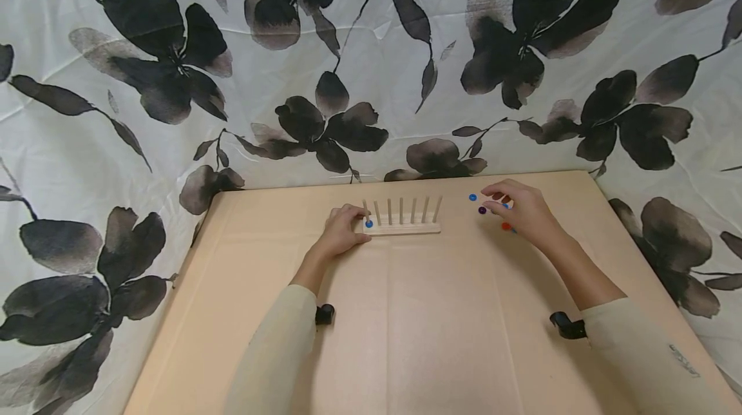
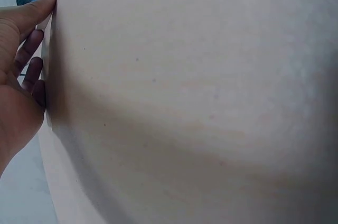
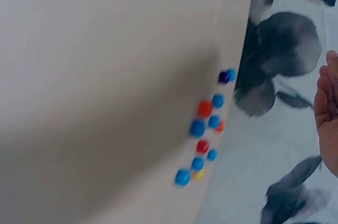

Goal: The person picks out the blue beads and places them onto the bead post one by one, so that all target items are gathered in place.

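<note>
A pale wooden rack (image 1: 406, 229) with a row of upright pegs stands toward the back of the table. My left hand (image 1: 342, 232) grips its left end, thumb along the front edge and fingers behind. Low at the leftmost peg sits a blue bead (image 1: 368, 223). My right hand (image 1: 526, 210) hovers over loose beads right of the rack, its thumb and fingertips apart. Around it lie a blue bead (image 1: 473, 197), a dark purple bead (image 1: 482, 210) and an orange-red bead (image 1: 506, 226). The right wrist view shows several more, including a red bead (image 3: 203, 146) and a yellow bead (image 3: 197, 175).
The light wooden table (image 1: 440, 312) ends just behind the rack and beads. A white cloth (image 1: 406, 99) with dark flowers hangs behind it and shows along both sides. Black wrist cameras sit at both sleeves, one at the left cuff (image 1: 325, 314).
</note>
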Demonstrator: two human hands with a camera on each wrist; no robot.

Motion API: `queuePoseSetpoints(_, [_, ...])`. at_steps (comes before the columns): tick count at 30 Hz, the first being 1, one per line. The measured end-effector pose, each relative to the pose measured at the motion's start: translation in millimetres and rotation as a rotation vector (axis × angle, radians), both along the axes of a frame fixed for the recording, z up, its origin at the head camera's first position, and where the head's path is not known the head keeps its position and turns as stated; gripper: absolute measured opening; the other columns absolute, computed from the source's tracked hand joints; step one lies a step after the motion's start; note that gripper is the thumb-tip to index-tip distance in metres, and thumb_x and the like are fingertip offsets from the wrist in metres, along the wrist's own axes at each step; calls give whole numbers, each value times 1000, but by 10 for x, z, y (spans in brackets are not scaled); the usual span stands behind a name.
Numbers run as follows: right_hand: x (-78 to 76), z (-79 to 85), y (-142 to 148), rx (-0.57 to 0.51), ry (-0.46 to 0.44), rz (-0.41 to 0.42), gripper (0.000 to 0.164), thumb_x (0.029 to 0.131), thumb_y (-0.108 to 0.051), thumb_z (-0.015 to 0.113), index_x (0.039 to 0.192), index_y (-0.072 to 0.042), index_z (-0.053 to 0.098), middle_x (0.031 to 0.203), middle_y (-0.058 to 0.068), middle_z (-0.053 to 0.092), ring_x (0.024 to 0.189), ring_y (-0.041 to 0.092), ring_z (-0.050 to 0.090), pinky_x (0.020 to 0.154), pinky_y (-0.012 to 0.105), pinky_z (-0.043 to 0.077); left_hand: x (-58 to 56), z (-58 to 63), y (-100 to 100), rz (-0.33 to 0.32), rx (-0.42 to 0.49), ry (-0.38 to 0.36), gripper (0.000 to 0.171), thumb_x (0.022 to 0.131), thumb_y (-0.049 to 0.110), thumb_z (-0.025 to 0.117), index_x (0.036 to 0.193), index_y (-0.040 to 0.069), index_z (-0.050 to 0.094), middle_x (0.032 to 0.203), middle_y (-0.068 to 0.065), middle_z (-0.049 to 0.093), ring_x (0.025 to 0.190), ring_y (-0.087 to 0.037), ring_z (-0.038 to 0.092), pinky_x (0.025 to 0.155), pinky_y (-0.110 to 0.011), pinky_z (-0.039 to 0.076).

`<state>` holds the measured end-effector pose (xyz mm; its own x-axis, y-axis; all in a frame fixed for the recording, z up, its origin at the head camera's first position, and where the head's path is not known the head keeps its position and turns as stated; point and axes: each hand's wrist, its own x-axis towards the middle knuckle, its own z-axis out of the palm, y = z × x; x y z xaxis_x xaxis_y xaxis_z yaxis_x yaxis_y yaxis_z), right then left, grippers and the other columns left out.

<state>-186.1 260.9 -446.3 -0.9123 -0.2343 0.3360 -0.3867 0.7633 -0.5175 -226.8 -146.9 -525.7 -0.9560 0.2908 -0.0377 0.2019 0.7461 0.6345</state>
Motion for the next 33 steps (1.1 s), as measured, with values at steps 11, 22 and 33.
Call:
queuePoseSetpoints(11, [96, -250, 443, 41, -97, -90, 29, 91, -11, 79, 118, -4, 74, 113, 16, 72, 94, 31, 67, 78, 33, 59, -12, 10, -4, -5, -2, -12, 52, 83, 24, 88, 129, 15, 66, 137, -5, 60, 129, -30, 42, 111, -48, 34])
queuePoseSetpoints(22, [134, -461, 536, 92, -280, -109, 39, 94, -13, 76, 128, 4, 67, 128, 29, 67, 112, 44, 66, 94, 59, 54, -29, 24, 0, -15, 7, -25, 52, 84, 24, 87, 130, 14, 66, 138, -6, 60, 129, -30, 42, 111, -47, 34])
queuePoseSetpoints(33, [87, -550, 513, 199, -412, -119, 45, 96, -15, 74, 134, 7, 62, 133, 30, 63, 122, 47, 58, 102, 60, 49, -67, 42, -15, -18, 7, -9, 50, 83, 23, 88, 128, 13, 67, 135, -7, 61, 128, -31, 43, 111, -48, 34])
